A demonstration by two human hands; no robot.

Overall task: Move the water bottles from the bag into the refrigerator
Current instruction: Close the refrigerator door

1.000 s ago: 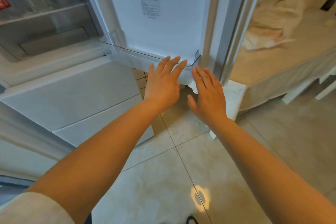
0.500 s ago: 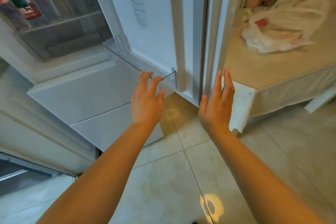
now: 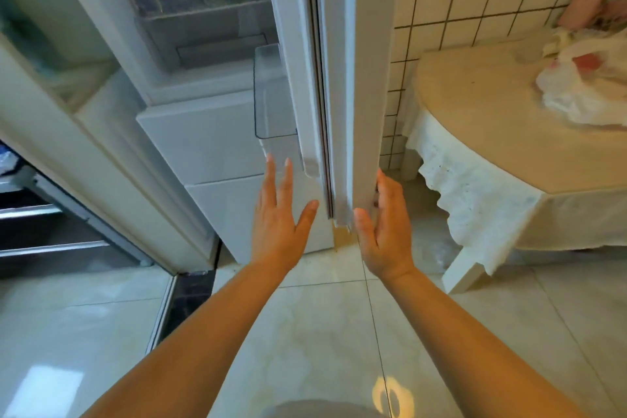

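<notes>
White smooth refrigerator door [image 3: 353, 85] edge between flat, straight-fingered left hand [image 3: 276, 214] and right hand [image 3: 385, 229].

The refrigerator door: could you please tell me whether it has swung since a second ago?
Yes. The refrigerator door has swung toward the drawer fronts; its inner face, earlier broadly visible, is now edge-on. The right hand touches its outer side.

The refrigerator door [image 3: 342, 78] stands edge-on between the left hand [image 3: 276, 217] and right hand [image 3: 386, 231], blocking straight reach. Left of it, the gap to the shelves is narrowed by the clear door bin [image 3: 271, 95]. Right of it, the tiled wall [image 3: 475, 3] and the table's cloth-hung edge [image 3: 475, 180] close the passage.
</notes>
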